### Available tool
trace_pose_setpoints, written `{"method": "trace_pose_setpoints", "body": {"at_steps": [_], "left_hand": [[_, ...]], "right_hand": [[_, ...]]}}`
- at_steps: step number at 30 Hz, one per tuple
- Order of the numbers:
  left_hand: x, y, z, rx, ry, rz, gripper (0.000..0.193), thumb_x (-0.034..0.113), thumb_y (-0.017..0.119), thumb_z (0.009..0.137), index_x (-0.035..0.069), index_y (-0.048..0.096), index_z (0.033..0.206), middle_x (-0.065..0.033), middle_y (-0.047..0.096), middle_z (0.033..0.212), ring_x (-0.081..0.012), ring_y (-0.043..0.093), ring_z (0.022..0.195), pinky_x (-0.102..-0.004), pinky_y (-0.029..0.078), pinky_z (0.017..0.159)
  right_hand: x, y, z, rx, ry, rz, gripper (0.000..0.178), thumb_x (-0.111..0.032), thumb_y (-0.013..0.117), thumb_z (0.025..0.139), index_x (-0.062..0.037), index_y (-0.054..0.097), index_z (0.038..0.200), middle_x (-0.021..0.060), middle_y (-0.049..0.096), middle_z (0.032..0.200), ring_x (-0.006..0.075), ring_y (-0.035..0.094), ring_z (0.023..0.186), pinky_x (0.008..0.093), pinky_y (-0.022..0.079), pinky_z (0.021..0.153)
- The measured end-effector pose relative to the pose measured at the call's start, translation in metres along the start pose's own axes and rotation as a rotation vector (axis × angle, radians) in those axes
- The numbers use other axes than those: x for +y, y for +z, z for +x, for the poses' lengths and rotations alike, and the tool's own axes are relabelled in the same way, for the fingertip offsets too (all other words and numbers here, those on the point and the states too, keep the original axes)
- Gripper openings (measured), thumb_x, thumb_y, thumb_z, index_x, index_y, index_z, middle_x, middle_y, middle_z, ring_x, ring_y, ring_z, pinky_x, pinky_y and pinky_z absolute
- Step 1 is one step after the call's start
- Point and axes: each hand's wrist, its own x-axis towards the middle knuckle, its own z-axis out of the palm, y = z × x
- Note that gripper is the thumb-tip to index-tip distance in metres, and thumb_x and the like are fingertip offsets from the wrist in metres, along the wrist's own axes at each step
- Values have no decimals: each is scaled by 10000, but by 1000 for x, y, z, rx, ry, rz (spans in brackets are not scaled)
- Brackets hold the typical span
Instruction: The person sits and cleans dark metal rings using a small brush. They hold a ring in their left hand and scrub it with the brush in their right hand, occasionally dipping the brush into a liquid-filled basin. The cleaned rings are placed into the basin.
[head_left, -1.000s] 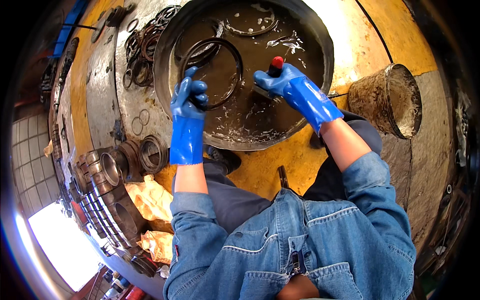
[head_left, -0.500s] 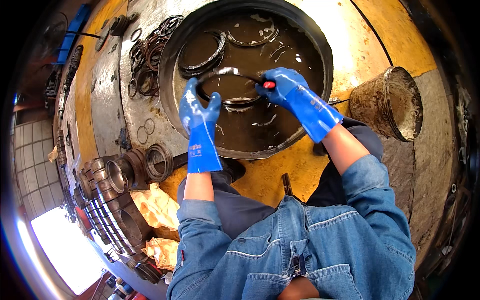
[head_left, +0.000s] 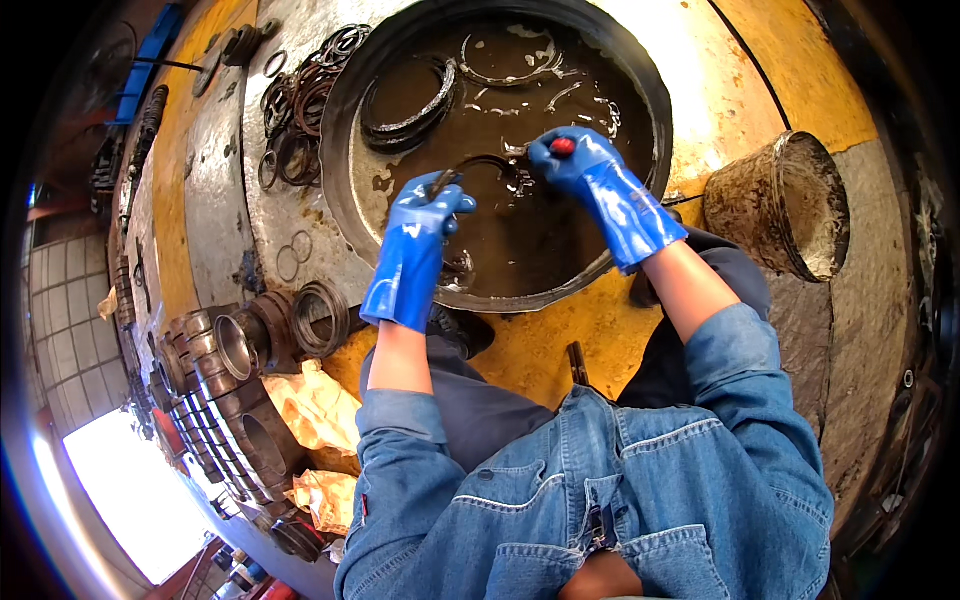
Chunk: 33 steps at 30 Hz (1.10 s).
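Note:
Both my hands wear long blue rubber gloves over a wide round pan (head_left: 340, 175) of murky brown liquid. My left hand (head_left: 425, 212) is closed on a dark metal ring (head_left: 482, 160), whose lower part is hidden by the glove and the liquid. In my right hand (head_left: 585, 172), closed and beside the ring's right side, is a tool with a red handle end (head_left: 563, 147); its working end cannot be made out. Stacked dark rings (head_left: 412, 130) lie in the pan's left part, and a single ring (head_left: 510, 80) lies half under liquid at the far side.
Left of the pan lies a pile of rings (head_left: 300, 110), with two thin rings (head_left: 294, 255) nearer. Metal cylinders (head_left: 235, 345), a ring stack (head_left: 320, 318) and brown paper (head_left: 315, 408) stand at the lower left. A dirty bucket (head_left: 775, 205) lies tipped at the right.
The ring has gone lower into the liquid and tilted. My left hand has moved right and closed round its edge; my right hand has shifted slightly right, still holding the red-handled tool.

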Motion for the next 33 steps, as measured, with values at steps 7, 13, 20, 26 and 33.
{"method": "trace_pose_setpoints", "body": {"at_steps": [7, 13, 20, 26, 33], "left_hand": [[-18, -24, 10, -22, -124, -377, 281, 171, 716, 1014, 105, 698, 1287, -45, 769, 908, -40, 447, 535, -223, 326, 498], [-18, -10, 6, -82, -148, -387, 195, 175, 686, 1040, 122, 682, 1228, -26, 723, 875, -53, 432, 524, -226, 297, 493], [-6, -17, 1, -47, -152, -476, 322, 169, 700, 1030, 81, 693, 1340, -14, 722, 815, -33, 415, 508, -213, 276, 475], [-10, -15, 6, 53, -200, -384, 434, 435, 582, 1109, 107, 699, 1368, -2, 655, 837, -49, 371, 512, -248, 280, 482], [-6, -12, 3, -50, -222, -520, 539, 487, 541, 1124, 52, 647, 1423, 27, 618, 728, -47, 346, 434, -247, 247, 444]], "right_hand": [[-60, 1, -30, -126, -578, 247, 199, -216, 767, 984, -88, 803, 1133, 97, 817, 1057, 220, 790, 939, 354, 633, 882], [-58, 11, -27, 78, -707, 54, 230, -246, 777, 943, -135, 800, 1143, 118, 801, 1035, 301, 785, 906, 385, 633, 806], [-50, -3, -18, 51, -168, -153, 310, -431, 648, 975, -201, 817, 1096, 68, 802, 1081, 314, 754, 1034, 423, 600, 920], [-72, 6, -36, 11, -770, 148, 249, -316, 763, 940, -172, 798, 1140, 100, 797, 1005, 326, 768, 904, 421, 628, 797], [-52, 5, -14, 117, -346, 69, 252, -386, 687, 951, -192, 820, 1041, 98, 797, 988, 344, 761, 909, 429, 608, 815]]}}
